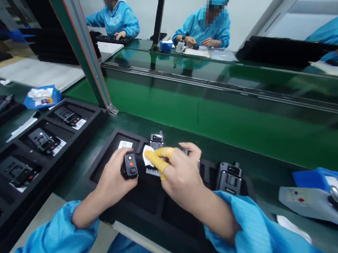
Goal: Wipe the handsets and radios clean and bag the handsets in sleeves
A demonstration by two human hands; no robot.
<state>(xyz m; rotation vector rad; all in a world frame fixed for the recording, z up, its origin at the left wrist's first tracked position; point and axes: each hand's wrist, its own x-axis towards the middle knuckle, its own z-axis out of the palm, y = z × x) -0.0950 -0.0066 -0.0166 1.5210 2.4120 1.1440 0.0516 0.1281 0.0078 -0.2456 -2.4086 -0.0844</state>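
My left hand (116,173) is wrapped round a small black device (130,165) with an orange button and a light-coloured round spot on its side. Yellow finger cots cover some fingers of my right hand (177,169), which pinches a white wipe (147,156) just right of that device, apart from it. Below both hands lies a black foam tray (109,149) with cut-out compartments. Similar devices sit in it, one (157,138) behind the wipe and another (229,177) at the right; one more is mostly hidden behind my right hand.
Another foam tray (78,135) with several devices stands at left, near a blue box (47,104) of wipes. At right are a blue bin (307,177) and a translucent bottle (302,201) lying tilted. A green partition (199,109) and a slanted post (84,51) stand ahead; co-workers sit beyond.
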